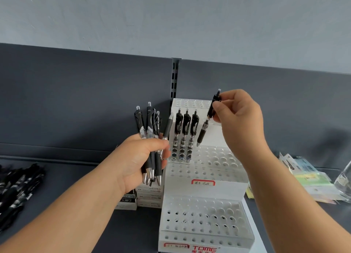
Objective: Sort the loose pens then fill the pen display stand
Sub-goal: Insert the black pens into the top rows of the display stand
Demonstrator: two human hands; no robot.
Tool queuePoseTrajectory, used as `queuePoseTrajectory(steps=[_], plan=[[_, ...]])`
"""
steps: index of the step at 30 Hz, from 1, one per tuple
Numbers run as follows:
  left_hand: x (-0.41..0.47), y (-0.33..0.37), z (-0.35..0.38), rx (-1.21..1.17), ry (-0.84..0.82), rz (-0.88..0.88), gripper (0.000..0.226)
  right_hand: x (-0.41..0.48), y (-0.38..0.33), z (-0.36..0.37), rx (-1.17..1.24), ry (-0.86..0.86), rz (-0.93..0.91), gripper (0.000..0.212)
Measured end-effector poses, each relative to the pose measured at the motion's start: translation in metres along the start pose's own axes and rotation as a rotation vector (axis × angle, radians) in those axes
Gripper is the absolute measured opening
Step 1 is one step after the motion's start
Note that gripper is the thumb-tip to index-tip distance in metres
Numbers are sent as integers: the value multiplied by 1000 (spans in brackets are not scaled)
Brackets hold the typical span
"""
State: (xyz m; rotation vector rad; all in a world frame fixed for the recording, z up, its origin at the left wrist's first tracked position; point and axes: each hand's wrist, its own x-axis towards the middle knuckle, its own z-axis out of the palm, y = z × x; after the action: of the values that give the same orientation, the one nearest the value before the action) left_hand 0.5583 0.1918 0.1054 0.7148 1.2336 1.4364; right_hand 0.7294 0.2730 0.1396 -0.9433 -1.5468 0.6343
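The front tier of the white display stand (199, 205) lies nearest, at 6 o'clock, its holes all vacant. Above it, toward 12 o'clock, 3 seated pens (185, 131) stand upright side by side in the back tier. The right grip (241, 118) pinches 1 pen (204, 128) by its clip end between thumb and fingertips. The pen hangs tilted, tip down, just to the 3 o'clock side of the third seated pen and not yet in a hole. The left grip (140, 157), at 9 o'clock of the stand, is clamped around a bundle of pens (150, 123). I count at least 4: 3 clicker-up and 1 reversed, tip-up.

Risks, as I judge them:
- The tilt could send the tip onto the plastic between holes, or nudge the neighbouring pen askew.
- The reversed pen could go in upside down if not turned.
- The bundle fans out and might slip.

A loose pile (17, 188) at 9 o'clock on the shelf (133, 230) is too blurred to count. The stand shows 2 red-framed labels.
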Motion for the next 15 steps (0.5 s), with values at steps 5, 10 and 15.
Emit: queuePoseTrajectory(steps=[5, 10, 15], plan=[[1, 1, -2, -19, 12, -2, 21, 2, 5, 5, -63, -61, -13, 4], [1, 1, -2, -26, 10, 2, 17, -2, 17, 11, -148, -115, 19, 9], [2, 0, -3, -43, -11, 5, 24, -9, 26, 14, -231, -138, 40, 4]])
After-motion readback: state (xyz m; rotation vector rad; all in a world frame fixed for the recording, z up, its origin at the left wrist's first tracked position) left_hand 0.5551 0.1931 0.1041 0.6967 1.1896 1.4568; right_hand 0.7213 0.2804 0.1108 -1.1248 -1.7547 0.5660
